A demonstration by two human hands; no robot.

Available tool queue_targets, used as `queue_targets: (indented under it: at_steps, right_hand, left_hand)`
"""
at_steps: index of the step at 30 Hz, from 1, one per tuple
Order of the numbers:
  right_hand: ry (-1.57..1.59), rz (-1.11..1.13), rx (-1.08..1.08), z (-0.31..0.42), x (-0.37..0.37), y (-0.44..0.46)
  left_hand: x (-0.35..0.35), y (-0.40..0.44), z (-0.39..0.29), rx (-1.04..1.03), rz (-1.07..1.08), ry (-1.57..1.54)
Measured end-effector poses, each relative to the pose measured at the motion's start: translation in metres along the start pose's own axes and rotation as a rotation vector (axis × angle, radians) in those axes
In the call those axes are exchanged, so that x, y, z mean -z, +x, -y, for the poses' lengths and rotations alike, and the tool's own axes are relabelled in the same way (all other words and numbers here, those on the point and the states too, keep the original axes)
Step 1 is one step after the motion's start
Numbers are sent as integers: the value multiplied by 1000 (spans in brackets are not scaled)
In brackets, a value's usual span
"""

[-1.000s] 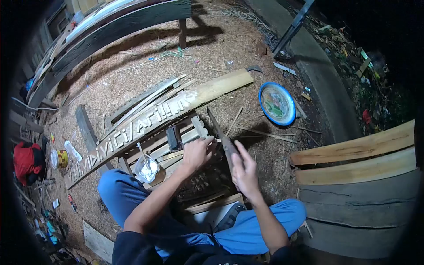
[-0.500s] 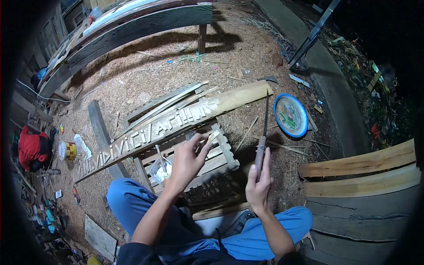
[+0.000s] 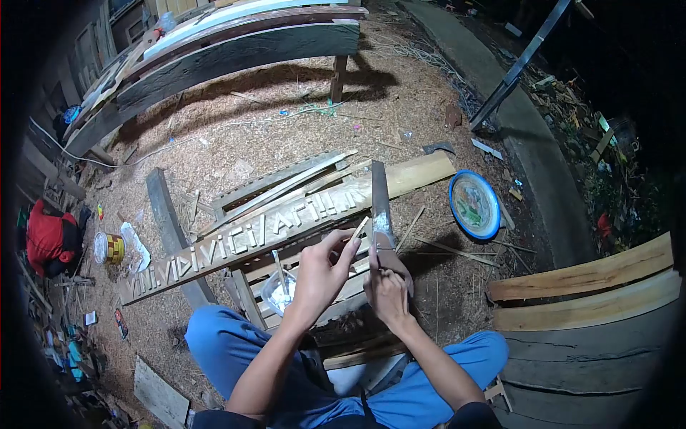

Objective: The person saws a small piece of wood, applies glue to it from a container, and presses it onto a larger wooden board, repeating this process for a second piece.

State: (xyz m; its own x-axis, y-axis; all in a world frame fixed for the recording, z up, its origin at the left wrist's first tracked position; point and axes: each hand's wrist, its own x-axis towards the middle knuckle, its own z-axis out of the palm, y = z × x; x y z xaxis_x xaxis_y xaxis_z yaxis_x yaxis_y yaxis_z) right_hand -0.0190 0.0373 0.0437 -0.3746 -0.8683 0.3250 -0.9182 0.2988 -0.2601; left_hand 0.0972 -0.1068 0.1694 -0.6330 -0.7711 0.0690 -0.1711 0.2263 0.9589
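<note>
My right hand point(image 3: 388, 294) is closed round the wooden handle of a handsaw point(image 3: 380, 196), whose broad dark blade points away from me. In my left hand point(image 3: 318, 275) a small pale strip of wood point(image 3: 361, 227) is pinched between fingers and thumb, close beside the blade; whether they touch I cannot tell. Beyond both hands lies a long wooden board point(image 3: 421, 171) with raised letters along it. Below it, a slatted wooden frame point(image 3: 255, 299) holds a clear tub point(image 3: 269, 294) of white stuff with a stick standing in it.
A blue-rimmed round tray point(image 3: 495, 227) lies at the right. Curved planks point(image 3: 586, 276) are at the lower right. At the left are a yellow-and-red can point(image 3: 114, 248) and a red bundle point(image 3: 48, 242). A bench point(image 3: 236, 51) crosses the back over shavings-covered ground.
The handsaw has come left to the wood strip and turned from edge-on to showing its flat side. My right hand moved left with it; my left hand shifted slightly right.
</note>
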Motion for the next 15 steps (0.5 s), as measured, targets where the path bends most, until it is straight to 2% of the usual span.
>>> queue_targets:
  at_steps: [2, 3, 4, 7, 9, 12, 13, 15]
  right_hand:
    - [72, 9, 75, 1, -5, 0]
    - [102, 108, 50, 2, -4, 0]
    - [101, 111, 52, 3, -4, 1]
    - [69, 121, 101, 6, 6, 2]
    - [2, -6, 69, 8, 16, 7]
    - [132, 31, -32, 2, 61, 28]
    - [232, 1, -132, 7, 86, 42]
    - [351, -128, -117, 10, 127, 71]
  left_hand:
    - [4, 0, -6, 14, 39, -19]
    - [6, 1, -8, 43, 74, -83]
    - [8, 0, -9, 74, 106, -147]
    - [10, 2, -12, 122, 88, -233]
    - [10, 3, -14, 151, 92, -255]
    - [8, 6, -22, 94, 71, -251]
    - [8, 5, -27, 106, 77, -296]
    - [6, 5, -35, 85, 67, -309]
